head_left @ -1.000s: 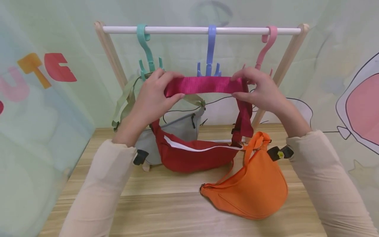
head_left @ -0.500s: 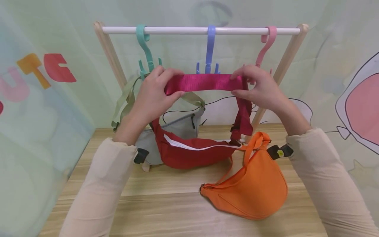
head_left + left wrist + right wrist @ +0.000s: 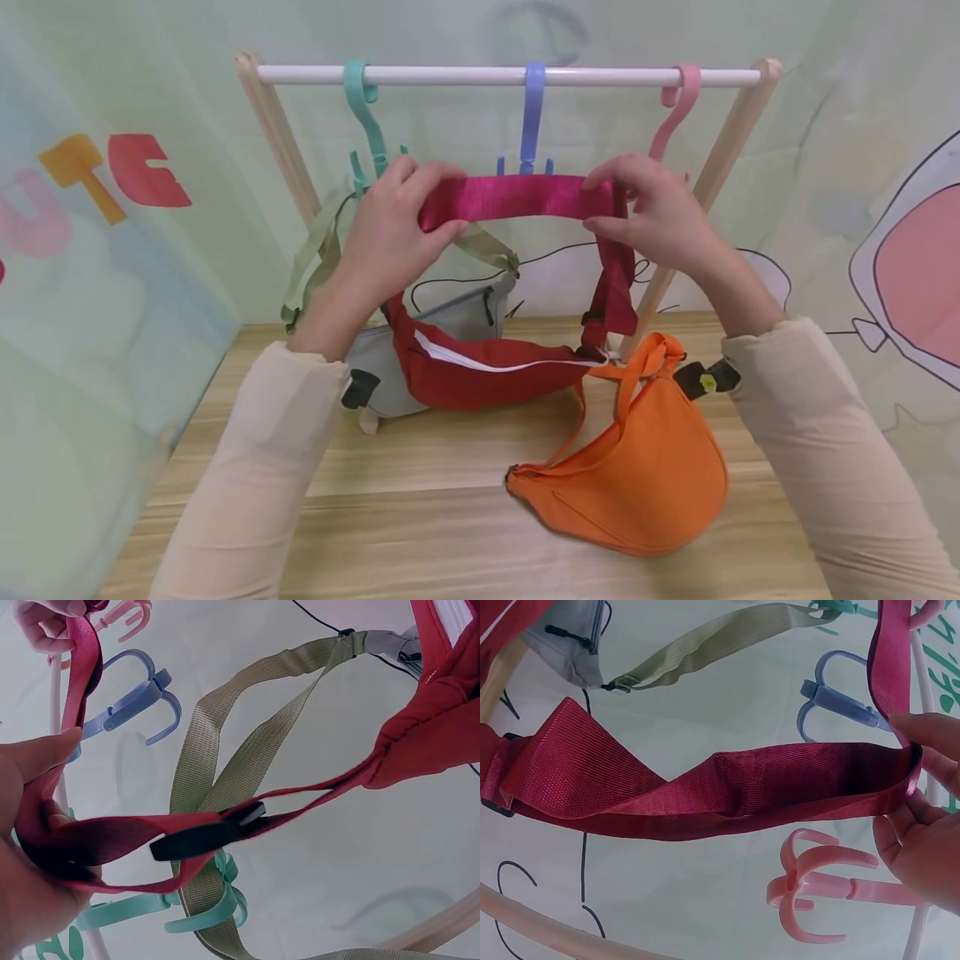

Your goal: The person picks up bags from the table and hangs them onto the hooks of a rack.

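Note:
A red waist bag [image 3: 487, 379] with a white zipper hangs by its crimson strap [image 3: 525, 197] between both hands. My left hand [image 3: 397, 221] pinches the strap's left end between thumb and fingers; my right hand [image 3: 656, 212] pinches it on the right. The stretch between them is held flat and level, just in front of the blue hook [image 3: 533, 125]. In the left wrist view, a black buckle [image 3: 202, 838] sits on the strap below the left hand. The right wrist view shows the strap doubled and twisted below the right hand, near the pink hook [image 3: 817, 881].
A rack with a white rail [image 3: 450, 76] carries the hooks. A grey bag [image 3: 465, 321] hangs by its olive strap [image 3: 225, 727] from the green hook [image 3: 366, 117], behind the red bag. An orange bag [image 3: 637, 479] lies on the wooden table [image 3: 405, 533] at the right.
Both hands have risen a little, lifting the strap and red bag with them. The strap now overlaps the lower part of the blue hook. The orange and grey bags stay put.

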`<state>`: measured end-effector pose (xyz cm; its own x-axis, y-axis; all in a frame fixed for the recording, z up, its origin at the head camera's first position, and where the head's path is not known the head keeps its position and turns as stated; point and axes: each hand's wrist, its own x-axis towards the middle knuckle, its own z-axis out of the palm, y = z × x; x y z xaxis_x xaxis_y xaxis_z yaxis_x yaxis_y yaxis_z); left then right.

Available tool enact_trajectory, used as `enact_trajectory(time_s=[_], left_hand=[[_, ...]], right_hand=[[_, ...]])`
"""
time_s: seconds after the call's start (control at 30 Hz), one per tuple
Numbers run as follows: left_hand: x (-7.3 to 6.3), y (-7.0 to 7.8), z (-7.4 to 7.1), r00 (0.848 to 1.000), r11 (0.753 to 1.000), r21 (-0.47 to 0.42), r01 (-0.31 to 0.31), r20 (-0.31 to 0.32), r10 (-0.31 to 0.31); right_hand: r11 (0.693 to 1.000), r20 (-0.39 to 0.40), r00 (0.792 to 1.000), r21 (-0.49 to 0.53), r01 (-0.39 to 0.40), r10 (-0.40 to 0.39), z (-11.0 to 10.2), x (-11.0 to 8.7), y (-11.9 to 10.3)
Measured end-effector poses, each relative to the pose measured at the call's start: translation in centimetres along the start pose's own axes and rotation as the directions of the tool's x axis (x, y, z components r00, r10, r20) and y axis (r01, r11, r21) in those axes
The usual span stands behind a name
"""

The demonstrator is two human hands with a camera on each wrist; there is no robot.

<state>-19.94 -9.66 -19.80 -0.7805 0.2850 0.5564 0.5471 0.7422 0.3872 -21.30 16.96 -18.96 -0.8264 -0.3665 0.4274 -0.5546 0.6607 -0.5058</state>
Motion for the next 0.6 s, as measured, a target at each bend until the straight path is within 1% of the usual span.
enact_trajectory(time_s=[0.2, 0.37, 0.6], left_hand=[[0.4, 0.1, -0.1, 1.0, 1.0, 0.018, -0.012, -0.027, 0.012], [0.7, 0.2, -0.1, 1.0, 1.0, 0.01, -0.005, -0.03, 0.005], [1.3, 0.2, -0.1, 0.999, 1.0, 0.017, 0.003, -0.04, -0.003]], right_hand=[[1.0, -0.005, 1.0, -0.007, -0.027, 0.027, -0.2, 0.3, -0.3], [0.998, -0.017, 0.998, -0.014, -0.055, 0.055, -0.3, 0.5, -0.5], [0.999, -0.036, 0.998, -0.019, -0.047, 0.047, -0.4, 0.7, -0.5]])
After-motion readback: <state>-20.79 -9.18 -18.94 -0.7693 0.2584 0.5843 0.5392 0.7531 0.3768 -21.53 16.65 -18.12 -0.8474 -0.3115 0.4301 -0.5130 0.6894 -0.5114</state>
